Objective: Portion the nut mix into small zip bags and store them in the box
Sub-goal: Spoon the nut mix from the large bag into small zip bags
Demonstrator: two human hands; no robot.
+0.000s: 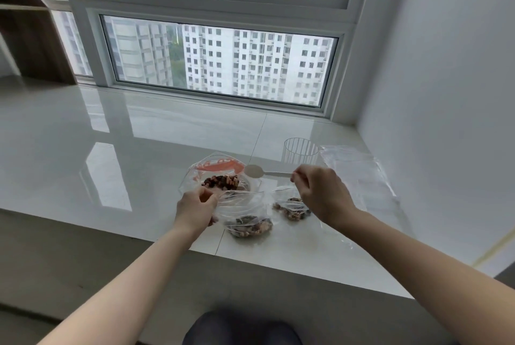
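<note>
A large clear bag with an orange zip strip [220,167] lies open on the white sill, nut mix showing inside it. My left hand [195,209] pinches the rim of a small zip bag [246,219] that holds nuts at its bottom. My right hand [320,194] grips the handle of a white plastic spoon [255,171]; its empty bowl hovers by the mouth of the large bag. A second small bag with nuts [292,209] lies partly under my right hand.
A clear ribbed plastic cup [301,151] stands behind the spoon. More flat, empty clear bags [359,174] lie to the right, near the white wall. The glossy sill [125,155] runs left under the window; its front edge is close to my knees.
</note>
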